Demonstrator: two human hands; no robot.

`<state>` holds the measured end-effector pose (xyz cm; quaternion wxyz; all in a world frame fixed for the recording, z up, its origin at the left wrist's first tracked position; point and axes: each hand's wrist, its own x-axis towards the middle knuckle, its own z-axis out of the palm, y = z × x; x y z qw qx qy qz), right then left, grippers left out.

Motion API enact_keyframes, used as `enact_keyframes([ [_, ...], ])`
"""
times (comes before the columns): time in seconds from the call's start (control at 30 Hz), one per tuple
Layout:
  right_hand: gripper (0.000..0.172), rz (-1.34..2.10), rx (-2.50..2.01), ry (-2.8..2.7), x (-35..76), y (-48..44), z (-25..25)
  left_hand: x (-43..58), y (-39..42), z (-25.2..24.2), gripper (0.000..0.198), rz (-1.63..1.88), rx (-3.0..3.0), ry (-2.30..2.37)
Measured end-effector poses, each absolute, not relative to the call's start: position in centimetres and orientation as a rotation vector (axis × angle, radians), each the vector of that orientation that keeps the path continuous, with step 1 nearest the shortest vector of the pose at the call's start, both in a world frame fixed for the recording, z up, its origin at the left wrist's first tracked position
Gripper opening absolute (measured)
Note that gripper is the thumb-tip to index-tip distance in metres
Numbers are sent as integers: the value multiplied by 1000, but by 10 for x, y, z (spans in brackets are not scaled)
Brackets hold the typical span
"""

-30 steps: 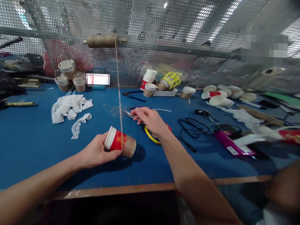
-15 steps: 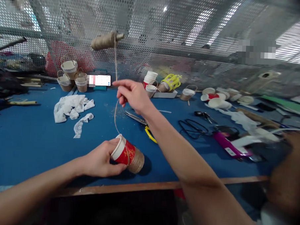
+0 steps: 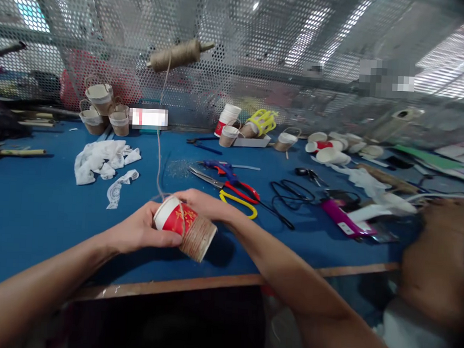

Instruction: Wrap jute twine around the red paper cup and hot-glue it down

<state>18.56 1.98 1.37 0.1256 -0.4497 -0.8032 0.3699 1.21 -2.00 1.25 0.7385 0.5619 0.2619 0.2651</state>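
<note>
My left hand (image 3: 141,226) is closed round a tilted paper cup (image 3: 176,218), its thumb along the near side. The cup is white at the rim and red with a gold pattern; coils of brown twine (image 3: 199,237) cover its base end. One loose turn of twine crosses the red part. Behind the cup, close to the rim, is my right hand (image 3: 203,201), with its fingers hidden. A twine strand (image 3: 159,155) runs from the cup up to a twine spool (image 3: 175,56) on a stick at the mesh.
Scissors (image 3: 226,186) and a blue glue gun (image 3: 220,167) lie beyond the right hand. White lace (image 3: 98,160) is at left. Twine-wrapped cups (image 3: 99,99) stand at the back. A purple box (image 3: 341,217) lies right, near another person's arm (image 3: 439,255).
My right hand has come down from the hanging twine to behind the cup. The cup has shifted left and up in view and turned a little. The strand now hangs further left.
</note>
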Motion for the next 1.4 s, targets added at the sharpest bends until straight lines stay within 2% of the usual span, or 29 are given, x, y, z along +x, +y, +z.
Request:
enact_keyframes([
  [0.1, 28, 732, -1615, -2094, 213, 33, 24, 11, -15, 10, 14, 651, 1229, 641],
  [0.23, 20, 351, -1951, -1792, 266, 60, 23, 13, -11, 6, 17, 708, 1262, 748],
  [0.3, 15, 379, -2071, -1761, 283, 72, 15, 16, -10, 6, 18, 727, 1272, 789],
  [0.43, 28, 493, -2172, -1718, 288, 84, -1, 17, -8, 5, 18, 744, 1292, 819],
  [0.5, 27, 487, -2155, -1661, 285, 84, -2, 16, -7, 4, 18, 756, 1308, 828],
  [0.6, 20, 422, -2043, -1549, 281, 75, 8, 14, -5, 3, 16, 770, 1341, 833],
  [0.7, 21, 430, -1887, -1460, 278, 57, 29, 14, -5, 4, 17, 769, 1384, 831],
  [0.77, 15, 581, -1769, -1450, 275, 41, 42, 15, -6, 4, 17, 765, 1426, 844],
  [0.83, 14, 965, -1511, -1378, 269, 24, 52, 15, -7, 4, 18, 776, 1486, 880],
  [1.0, 15, 1217, -1266, -1469, 253, -7, 49, 14, -6, -1, 16, 912, 1784, 960],
  [1.17, 17, 1036, -1334, -1693, 246, -24, 40, 13, 0, -6, 17, 992, 1923, 1029],
  [1.4, 12, 548, -1533, -1889, 243, -35, 33, 15, 3, -4, 26, 924, 1652, 1082],
])
